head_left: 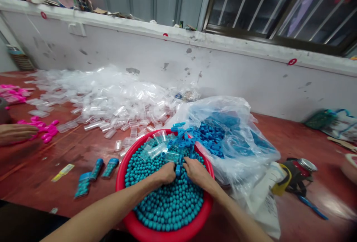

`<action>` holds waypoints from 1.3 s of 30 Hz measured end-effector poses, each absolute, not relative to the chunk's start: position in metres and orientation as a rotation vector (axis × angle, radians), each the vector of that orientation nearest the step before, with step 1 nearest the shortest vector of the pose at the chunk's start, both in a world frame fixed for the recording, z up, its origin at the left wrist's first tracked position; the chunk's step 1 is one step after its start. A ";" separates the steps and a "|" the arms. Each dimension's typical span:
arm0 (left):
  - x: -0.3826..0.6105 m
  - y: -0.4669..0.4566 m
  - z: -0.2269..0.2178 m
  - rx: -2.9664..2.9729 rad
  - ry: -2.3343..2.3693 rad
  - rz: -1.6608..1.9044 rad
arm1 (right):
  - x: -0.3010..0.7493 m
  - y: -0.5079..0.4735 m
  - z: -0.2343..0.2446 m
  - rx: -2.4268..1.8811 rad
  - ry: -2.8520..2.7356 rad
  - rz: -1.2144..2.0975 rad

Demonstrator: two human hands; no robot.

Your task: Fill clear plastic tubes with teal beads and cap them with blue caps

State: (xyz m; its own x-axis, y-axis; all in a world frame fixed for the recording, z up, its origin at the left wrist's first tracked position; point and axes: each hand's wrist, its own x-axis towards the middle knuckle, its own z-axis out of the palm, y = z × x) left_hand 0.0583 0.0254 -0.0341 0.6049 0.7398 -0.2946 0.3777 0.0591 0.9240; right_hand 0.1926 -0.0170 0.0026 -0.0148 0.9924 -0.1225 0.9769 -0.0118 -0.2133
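A red basin [122,175] full of small teal balls [167,204] sits in front of me on the red table. Both my hands are down in it, near its middle. My left hand [166,173] and my right hand [196,171] are closed and meet around a small blue piece [177,169] that looks like a cap or tube. Clear plastic tubes [157,149] and blue caps [181,139] lie on the balls at the basin's far side. To the left of the basin, three filled tubes with blue caps [96,173] lie on the table.
A clear bag of blue caps [223,134] lies right of the basin. A large heap of empty clear tubes [106,100] covers the table behind. Another person's hand [15,133] rests at the left beside pink caps [46,130]. Tape and a jar [304,167] lie at the right.
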 end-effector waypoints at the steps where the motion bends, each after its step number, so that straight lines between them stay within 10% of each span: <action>1: 0.059 0.027 -0.035 1.467 0.957 0.339 | 0.195 -0.018 0.003 -2.127 -2.164 0.377; 13: 0.046 0.028 -0.023 1.090 0.940 0.363 | 0.189 -0.022 0.012 -1.683 -2.515 0.078; 34: 0.005 0.001 -0.005 1.153 0.812 0.559 | 0.172 -0.028 0.009 -1.368 -1.455 1.241; 39: 0.006 -0.006 -0.001 1.207 0.787 0.599 | 0.166 -0.036 0.012 -1.401 -1.594 1.038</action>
